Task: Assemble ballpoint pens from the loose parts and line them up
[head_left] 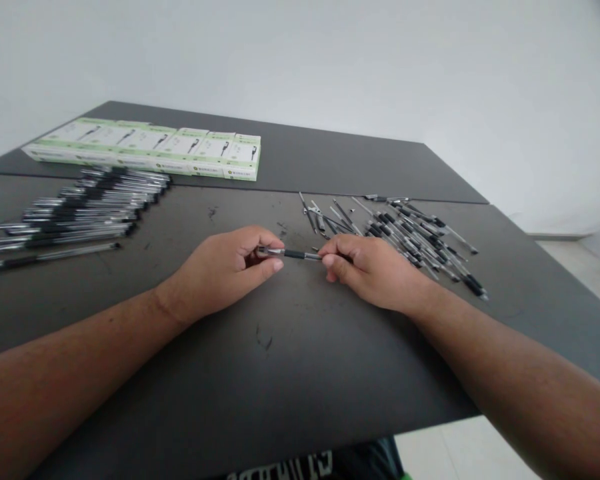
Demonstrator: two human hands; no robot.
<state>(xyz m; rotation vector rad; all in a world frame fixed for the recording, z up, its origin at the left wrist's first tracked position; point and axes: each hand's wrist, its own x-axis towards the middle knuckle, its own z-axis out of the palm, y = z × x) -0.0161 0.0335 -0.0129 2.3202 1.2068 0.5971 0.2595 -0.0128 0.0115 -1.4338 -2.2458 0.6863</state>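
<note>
Between my two hands a pen point(295, 253) with a clear barrel and a black grip lies level, just above the dark table. My left hand point(230, 267) pinches its left end between thumb and fingers. At the opposite end, the thumb and fingers of my right hand point(367, 267) are closed on the barrel. Both tips of the pen are partly hidden by my fingers. Just beyond my right hand lies a loose pile of pen parts point(410, 233), with dark grips, clear barrels and thin refills.
A row of similar pens point(90, 207) lies side by side on the left of the table point(260, 387). Behind them stand several white and green boxes point(155, 150) with pen pictures. A seam crosses the tabletop, and a pale wall point(330, 60) rises behind it.
</note>
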